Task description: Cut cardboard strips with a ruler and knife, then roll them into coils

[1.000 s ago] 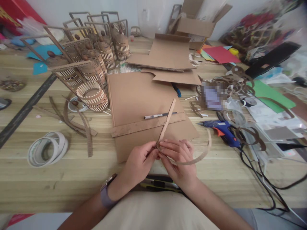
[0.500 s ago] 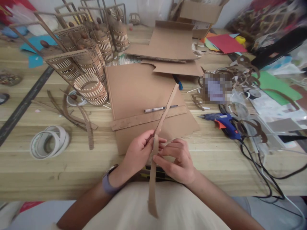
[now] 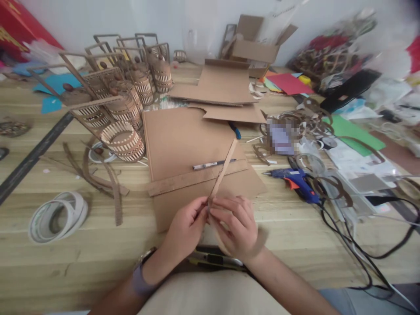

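A narrow cardboard strip (image 3: 224, 169) slants up and away from between my two hands. My left hand (image 3: 187, 224) pinches its near part between thumb and fingers. Close against it, my right hand (image 3: 235, 224) also has its fingers closed on the strip, and the lower end is hidden behind that hand. Beyond them lies a large cardboard sheet (image 3: 183, 140), with a wider cardboard strip (image 3: 170, 183) and a pen (image 3: 205, 166) on top.
Rolls of tape (image 3: 49, 221) sit at left, below loose cardboard strips (image 3: 88, 170). Several lanterns of cardboard and sticks (image 3: 123, 142) stand behind. At right are a blue glue gun (image 3: 300, 181) and its black cables (image 3: 341, 245). A utility knife (image 3: 216, 259) lies near my body.
My right hand has moved up along the strip to meet my left hand. The strip's lower end, which hung down before, no longer shows. The camera view has tilted upward.
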A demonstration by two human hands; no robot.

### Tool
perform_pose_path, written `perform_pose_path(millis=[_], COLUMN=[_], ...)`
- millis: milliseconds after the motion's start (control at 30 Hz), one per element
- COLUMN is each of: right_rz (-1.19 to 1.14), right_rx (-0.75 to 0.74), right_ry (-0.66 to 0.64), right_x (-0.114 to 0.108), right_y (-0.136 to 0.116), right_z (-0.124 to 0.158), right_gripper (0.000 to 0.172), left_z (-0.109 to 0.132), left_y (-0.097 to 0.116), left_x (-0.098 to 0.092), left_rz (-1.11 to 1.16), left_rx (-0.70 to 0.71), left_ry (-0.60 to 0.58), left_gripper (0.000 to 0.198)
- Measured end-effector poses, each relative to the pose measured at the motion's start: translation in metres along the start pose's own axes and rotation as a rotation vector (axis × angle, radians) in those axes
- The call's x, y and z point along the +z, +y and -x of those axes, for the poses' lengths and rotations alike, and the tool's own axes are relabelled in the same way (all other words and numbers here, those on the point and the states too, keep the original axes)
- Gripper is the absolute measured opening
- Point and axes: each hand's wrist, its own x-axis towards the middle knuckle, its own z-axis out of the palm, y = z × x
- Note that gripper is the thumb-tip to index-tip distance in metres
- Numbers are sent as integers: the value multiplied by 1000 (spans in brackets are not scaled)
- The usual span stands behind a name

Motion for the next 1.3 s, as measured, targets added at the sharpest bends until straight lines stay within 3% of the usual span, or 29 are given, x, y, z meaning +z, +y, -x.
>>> perform_pose_path(millis=[300, 433, 533, 733, 833, 1000, 1200, 1300], right_rz=[-35, -419, -771, -1322, -1410, -1167, -501, -307], right_rx=[65, 400, 642, 1037, 1174, 1021, 626, 439], right_ry=[42, 121, 223, 311, 371, 411, 272, 185], right_x=[-3, -2, 4, 8, 7, 7, 1, 2], right_y=[-6, 4, 21, 30, 24, 19, 16, 11], right_z=[-8, -6, -5, -9, -12, -12, -4, -1], right_gripper=[16, 9, 5, 18, 22, 14, 1, 8], left_z=[3, 5, 5, 4, 6, 6, 0, 0], left_y=[1, 4, 6, 7, 6, 6, 6, 3], left_x=[0, -2, -3, -3, -2, -4, -20, -24], left_rz=[29, 248, 325, 288, 262, 131, -13, -26], left_rx=[-2, -62, -110, -134, -124, -123, -130, -115], left_ry=[-18, -99, -69, -46, -103, -228, -174, -213], left_gripper=[33, 48, 55, 49, 50, 64, 47, 44])
